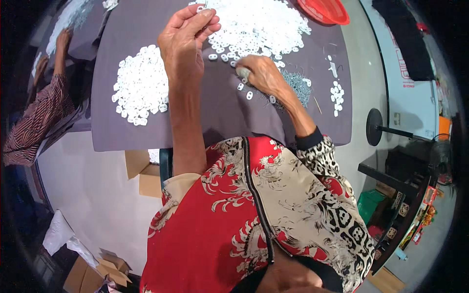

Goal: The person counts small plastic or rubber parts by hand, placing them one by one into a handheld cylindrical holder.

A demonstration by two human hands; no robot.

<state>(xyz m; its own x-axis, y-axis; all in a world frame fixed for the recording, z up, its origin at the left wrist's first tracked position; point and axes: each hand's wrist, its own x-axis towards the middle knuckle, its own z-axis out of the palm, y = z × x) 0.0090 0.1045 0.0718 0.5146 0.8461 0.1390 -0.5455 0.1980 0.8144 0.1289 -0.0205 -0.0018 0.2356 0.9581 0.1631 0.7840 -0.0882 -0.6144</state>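
Observation:
My left hand (188, 36) is raised above the table, thumb and fingers pinching a small white plastic piece (200, 9) with a thin dark tip above it. My right hand (264, 73) is low over the table, its fingers curled at the near edge of a large heap of white plastic pieces (256, 29). A pale covering (243, 72) shows on one of its fingers, and what the fingertips hold is hidden. Several loose two-holed white pieces (249, 95) lie beside it. Under and right of the wrist spreads a pile of thin grey metal pins (298, 87).
A second white heap (140, 88) lies at left. A red basket (326, 10) stands at the far right, with a small white cluster (337, 96) and a thin stick (318, 105) nearer. Another person (41, 112) works at far left. An open cardboard box (149, 181) sits below the table.

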